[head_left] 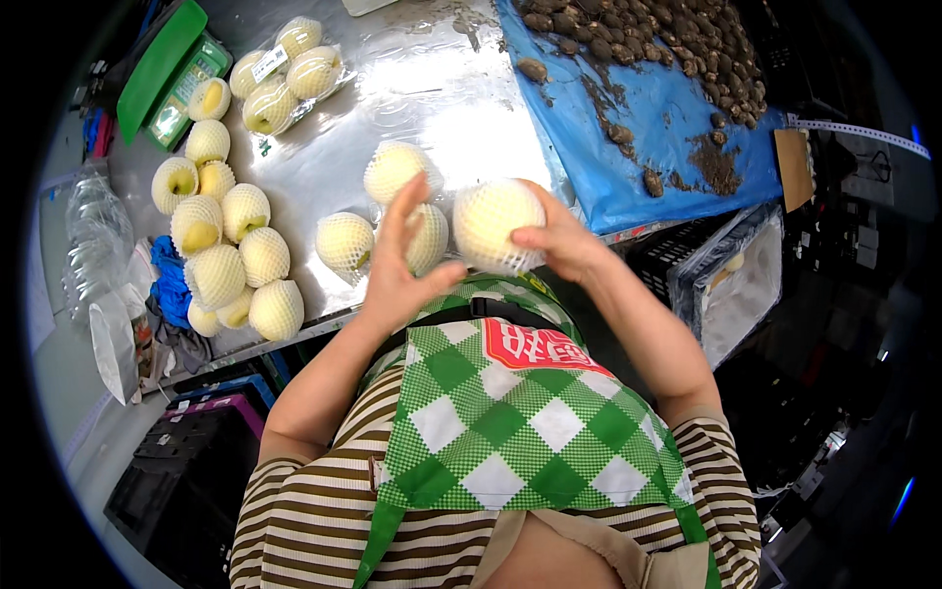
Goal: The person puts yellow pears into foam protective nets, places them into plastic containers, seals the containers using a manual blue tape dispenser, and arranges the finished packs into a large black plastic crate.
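My right hand (564,236) grips a round, pale yellow apple (498,226) in a white foam net, lifted in front of my apron. To its left, my left hand (404,257) is held open with thumb and fingers apart, holding nothing. Behind and beside my left hand are a netted apple (395,169), another netted apple (343,241) and a third netted apple (428,239), partly hidden by my fingers. These stand on the shiny metal table (442,88). At the left, several more netted apples (214,275) form a loose cluster.
A clear-wrapped pack of apples (292,77) lies at the back left near a green scale (177,83). Right of it, a blue sheet (677,172) bears many soil-covered brown tubers (657,39). A foam-lined crate (736,285) stands to the right; clear plastic packaging (98,231) lies far left.
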